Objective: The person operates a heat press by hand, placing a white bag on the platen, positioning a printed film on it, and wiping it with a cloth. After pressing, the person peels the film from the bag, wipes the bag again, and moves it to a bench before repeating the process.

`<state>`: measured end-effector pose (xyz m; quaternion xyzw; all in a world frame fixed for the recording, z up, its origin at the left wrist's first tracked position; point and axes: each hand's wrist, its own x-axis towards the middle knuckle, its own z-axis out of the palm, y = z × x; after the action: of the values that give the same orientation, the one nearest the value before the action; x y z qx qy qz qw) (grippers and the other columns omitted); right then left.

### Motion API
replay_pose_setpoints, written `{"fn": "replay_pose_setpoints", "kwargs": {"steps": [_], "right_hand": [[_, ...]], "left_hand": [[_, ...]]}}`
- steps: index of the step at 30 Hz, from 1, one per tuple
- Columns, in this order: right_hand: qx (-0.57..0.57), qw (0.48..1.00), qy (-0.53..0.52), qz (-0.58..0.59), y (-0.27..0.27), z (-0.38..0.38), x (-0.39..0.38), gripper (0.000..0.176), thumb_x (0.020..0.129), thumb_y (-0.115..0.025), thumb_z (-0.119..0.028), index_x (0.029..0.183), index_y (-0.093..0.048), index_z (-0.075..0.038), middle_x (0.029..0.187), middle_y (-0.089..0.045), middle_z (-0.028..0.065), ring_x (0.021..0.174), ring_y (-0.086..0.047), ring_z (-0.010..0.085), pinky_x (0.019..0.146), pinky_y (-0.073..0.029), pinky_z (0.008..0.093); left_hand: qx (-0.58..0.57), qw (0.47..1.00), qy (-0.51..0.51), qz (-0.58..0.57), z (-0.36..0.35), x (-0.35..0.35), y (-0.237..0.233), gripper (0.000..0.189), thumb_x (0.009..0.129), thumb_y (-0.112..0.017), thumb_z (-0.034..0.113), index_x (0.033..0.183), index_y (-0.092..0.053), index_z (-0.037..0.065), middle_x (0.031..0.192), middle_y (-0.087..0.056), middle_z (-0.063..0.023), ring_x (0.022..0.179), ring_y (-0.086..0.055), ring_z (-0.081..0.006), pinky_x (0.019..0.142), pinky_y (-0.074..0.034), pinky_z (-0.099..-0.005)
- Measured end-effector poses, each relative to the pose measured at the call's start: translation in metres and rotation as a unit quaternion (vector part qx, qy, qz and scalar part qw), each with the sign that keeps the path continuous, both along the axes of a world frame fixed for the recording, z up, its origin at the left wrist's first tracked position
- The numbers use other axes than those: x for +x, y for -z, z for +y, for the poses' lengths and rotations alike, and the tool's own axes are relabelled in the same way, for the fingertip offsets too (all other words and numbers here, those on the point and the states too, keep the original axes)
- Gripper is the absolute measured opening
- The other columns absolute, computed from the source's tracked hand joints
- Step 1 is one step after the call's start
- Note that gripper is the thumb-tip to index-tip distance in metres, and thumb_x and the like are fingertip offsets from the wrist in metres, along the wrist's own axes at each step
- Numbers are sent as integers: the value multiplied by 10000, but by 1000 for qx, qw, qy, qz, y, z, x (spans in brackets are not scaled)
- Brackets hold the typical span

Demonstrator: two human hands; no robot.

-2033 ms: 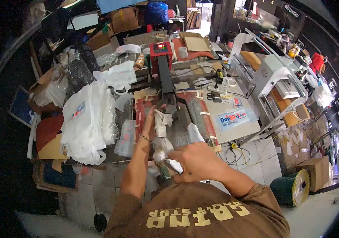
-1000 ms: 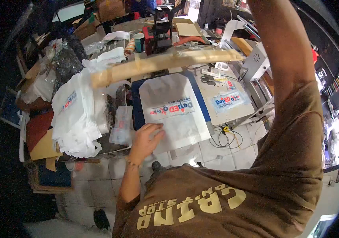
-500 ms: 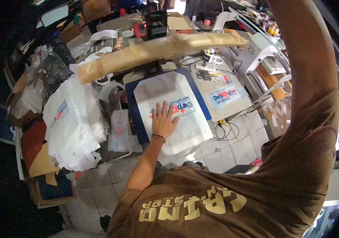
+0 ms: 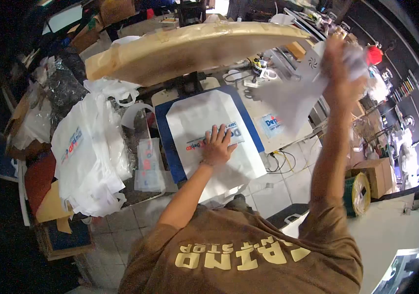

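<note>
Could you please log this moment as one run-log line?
left hand: spread on printed white sheet | right hand: raised, holding blurred whitish item | sheet: lying on blue board | white bags: piled at left

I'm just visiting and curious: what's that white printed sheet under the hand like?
The white sheet looks thin and smooth, with slanted far corners and red and blue print. It lies nearly flat on a blue board, its near end overhanging. The left hand rests on it, fingers spread, partly covering the print.
</note>
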<state>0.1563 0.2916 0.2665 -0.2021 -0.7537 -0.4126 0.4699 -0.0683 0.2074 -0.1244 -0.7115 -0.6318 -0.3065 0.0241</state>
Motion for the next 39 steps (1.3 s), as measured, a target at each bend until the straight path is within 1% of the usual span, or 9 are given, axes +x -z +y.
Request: {"fn": "replay_pose_setpoints", "kwargs": {"steps": [3, 8, 10, 11, 12, 15, 18, 25, 39], "right_hand": [[-560, 750, -183, 301, 159, -20, -39, 286, 975, -712, -335, 1045, -686, -58, 927, -651, 19, 801, -583, 129, 648, -478, 310], [-840, 2, -348, 416, 251, -76, -105, 806, 913, -458, -829, 1148, -627, -78, 1023, -677, 47, 941, -637, 184, 842, -520, 349], [-842, -64, -426, 323, 286, -62, -101, 954, 866, -387, -896, 1273, -609, -62, 1164, -679, 119, 1075, -638, 241, 971, -508, 397], [-850, -101, -438, 273, 296, -59, -99, 956, 887, -386, -879, 1328, -599, -58, 1323, -637, 148, 1151, -617, 265, 1006, -496, 415], [-849, -104, -439, 274, 307, -58, -98, 956, 887, -386, -879, 1328, -599, -58, 1323, -637, 148, 1151, -617, 265, 1006, -496, 415], [-862, 399, -295, 105, 325, -56, -78, 653, 970, -595, -620, 1267, -639, -40, 1391, -592, 178, 1186, -599, 330, 1015, -467, 411], [-675, 727, -104, -72, 340, -30, -29, 555, 911, -738, -371, 1308, -630, 1, 1340, -552, 231, 1191, -559, 386, 1033, -450, 467], [-619, 760, -177, 86, 374, -38, 17, 379, 810, -794, -197, 1123, -690, -10, 1073, -569, 194, 1028, -561, 381, 881, -470, 467], [-564, 815, -106, 82, 372, -48, 19, 453, 805, -808, -273, 1217, -698, -122, 1380, -528, 210, 1191, -536, 419, 1045, -394, 491]], "left_hand": [[-75, 948, 115, -289, -19, 2, -39, 1003, 923, -705, 427, 1628, -125, 10, 1682, -191, -234, 1546, -205, -416, 1253, -223, -486], [4, 918, 158, -363, -52, 14, -64, 1045, 844, -794, 294, 1629, -156, 28, 1693, -177, -213, 1565, -204, -342, 1277, -179, -421], [35, 990, -6, -133, -62, 1, -59, 919, 842, -778, 166, 1603, -277, 46, 1667, -276, -195, 1525, -311, -353, 1259, -239, -416], [42, 931, 1, -362, -61, -5, -38, 742, 853, -733, 48, 1530, -433, 64, 1603, -406, -183, 1468, -414, -357, 1230, -317, -418], [-6, 907, -44, -419, -65, -17, -40, 652, 842, -695, -38, 1461, -524, 78, 1494, -542, -175, 1411, -487, -344, 1202, -371, -412], [52, 965, -134, -221, -75, -52, -52, 598, 825, -697, -40, 1402, -570, 53, 1290, -675, -145, 1248, -596, -323, 1104, -445, -414], [-2, 974, -198, -114, -83, -60, -47, 562, 838, -695, 36, 1386, -573, 12, 1304, -648, -149, 1170, -593, -351, 1033, -450, -451], [-38, 975, -215, 46, -23, 15, -16, 521, 854, -696, 184, 1331, -611, -10, 1391, -529, -164, 1229, -494, -404, 1032, -412, -546], [46, 985, -161, -31, 8, -2, -16, 83, 777, -752, 118, 856, -747, 95, 929, -638, -99, 942, -600, -347, 823, -477, -472]]}}
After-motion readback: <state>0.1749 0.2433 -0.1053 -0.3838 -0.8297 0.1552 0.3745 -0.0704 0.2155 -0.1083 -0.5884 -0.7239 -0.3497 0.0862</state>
